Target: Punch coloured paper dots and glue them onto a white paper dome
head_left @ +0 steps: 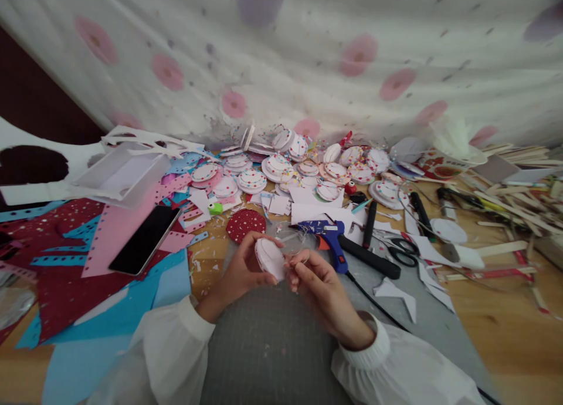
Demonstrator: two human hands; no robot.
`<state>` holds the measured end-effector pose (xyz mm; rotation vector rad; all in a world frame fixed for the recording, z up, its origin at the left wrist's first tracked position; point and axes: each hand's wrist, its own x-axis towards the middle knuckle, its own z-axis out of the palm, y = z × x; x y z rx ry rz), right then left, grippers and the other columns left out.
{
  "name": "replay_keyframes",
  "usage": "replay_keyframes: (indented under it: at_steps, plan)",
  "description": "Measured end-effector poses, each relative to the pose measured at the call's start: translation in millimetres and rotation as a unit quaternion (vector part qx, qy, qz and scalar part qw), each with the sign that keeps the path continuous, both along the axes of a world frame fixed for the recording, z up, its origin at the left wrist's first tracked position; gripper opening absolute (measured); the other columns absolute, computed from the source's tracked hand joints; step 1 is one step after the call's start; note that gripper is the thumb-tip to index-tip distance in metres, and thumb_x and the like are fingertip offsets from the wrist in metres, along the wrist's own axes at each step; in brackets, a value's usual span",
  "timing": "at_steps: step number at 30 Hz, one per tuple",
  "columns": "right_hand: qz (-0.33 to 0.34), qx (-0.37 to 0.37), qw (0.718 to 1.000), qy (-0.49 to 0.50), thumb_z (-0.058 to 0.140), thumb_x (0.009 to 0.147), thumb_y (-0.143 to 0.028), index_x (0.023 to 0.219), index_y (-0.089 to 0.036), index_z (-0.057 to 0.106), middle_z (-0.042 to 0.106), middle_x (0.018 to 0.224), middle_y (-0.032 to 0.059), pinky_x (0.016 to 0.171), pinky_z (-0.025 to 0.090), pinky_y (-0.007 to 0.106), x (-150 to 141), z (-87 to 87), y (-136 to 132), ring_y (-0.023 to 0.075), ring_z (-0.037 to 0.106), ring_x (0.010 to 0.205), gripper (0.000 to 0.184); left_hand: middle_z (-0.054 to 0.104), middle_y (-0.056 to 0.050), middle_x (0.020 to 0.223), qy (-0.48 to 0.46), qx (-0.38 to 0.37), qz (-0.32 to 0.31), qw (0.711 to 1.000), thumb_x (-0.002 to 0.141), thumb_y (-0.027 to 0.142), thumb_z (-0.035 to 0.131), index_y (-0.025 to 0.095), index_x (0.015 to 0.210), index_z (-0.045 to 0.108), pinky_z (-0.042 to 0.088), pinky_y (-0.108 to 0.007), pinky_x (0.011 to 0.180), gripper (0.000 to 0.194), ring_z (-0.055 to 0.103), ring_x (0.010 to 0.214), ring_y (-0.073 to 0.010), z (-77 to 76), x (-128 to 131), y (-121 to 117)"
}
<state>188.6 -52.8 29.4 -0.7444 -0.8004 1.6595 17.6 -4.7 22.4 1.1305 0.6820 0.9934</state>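
In the middle of the head view, my left hand (244, 264) grips a round white paper disc (269, 259) by its rim, thumb below and fingers behind. A thin dark line runs across the disc's face. My right hand (316, 279) is closed in a pinch just right of the disc, on what looks like a thin string (303, 259); its far end is too fine to follow. Right behind the hands lies a dark red disc with white stars (246, 225). A blue hot glue gun (336, 240) rests beyond my right hand, its nozzle pointing left.
Several finished white discs with coloured beads (277, 165) are heaped at the back. Black scissors (402, 251) and paper scraps (398, 296) lie right on the grey cutting mat (268, 352). A phone (144, 240) rests on coloured paper at left. Wooden sticks (519, 205) clutter the right.
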Motion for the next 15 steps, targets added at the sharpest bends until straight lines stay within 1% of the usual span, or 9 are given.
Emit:
replay_keyframes:
  at_steps: [4,6,10,15]
  plan:
    - [-0.017,0.001,1.0,0.02,0.071,0.085,-0.036,0.088,-0.023,0.066,0.063,0.086,-0.001,0.064,0.044,0.023,0.0,-0.5,-0.3,0.0085,0.052,0.063,0.014,0.068,-0.007,0.105,-0.003,-0.002,-0.002,1.0,0.05,0.042,0.093,0.02,0.101,0.056,0.051,-0.032,0.075,0.066,0.066,0.088,-0.0232,1.5,0.8,0.1]
    - [-0.013,-0.004,1.0,0.015,0.071,0.084,-0.036,0.088,-0.023,0.066,0.064,0.085,-0.0007,0.062,0.044,0.023,-0.4,-1.1,0.0,0.0087,0.052,0.061,0.015,0.067,-0.008,0.107,0.002,-0.004,0.001,1.0,0.05,0.042,0.093,0.02,0.1,0.056,0.052,-0.031,0.074,0.066,0.066,0.089,-0.0233,1.2,0.6,0.2]
    - [-0.013,0.014,0.999,-0.041,0.071,0.084,-0.038,0.086,-0.022,0.065,0.062,0.078,-0.0011,0.059,0.044,0.024,-1.0,-2.3,0.6,0.0096,0.049,0.058,0.017,0.066,-0.008,0.11,-0.007,-0.007,0.01,1.0,0.05,0.044,0.092,0.02,0.1,0.055,0.052,-0.03,0.074,0.067,0.066,0.09,-0.0231,-3.7,-1.3,0.5]
    - [-0.02,0.032,0.994,-0.101,0.069,0.085,-0.04,0.084,-0.021,0.065,0.061,0.073,-0.0008,0.057,0.044,0.025,1.0,-1.0,0.6,0.0111,0.049,0.058,0.02,0.066,-0.007,0.114,-0.038,-0.018,-0.004,0.999,0.054,0.04,0.092,0.023,0.104,0.054,0.053,-0.033,0.077,0.065,0.066,0.092,-0.023,-7.1,-1.8,0.7]
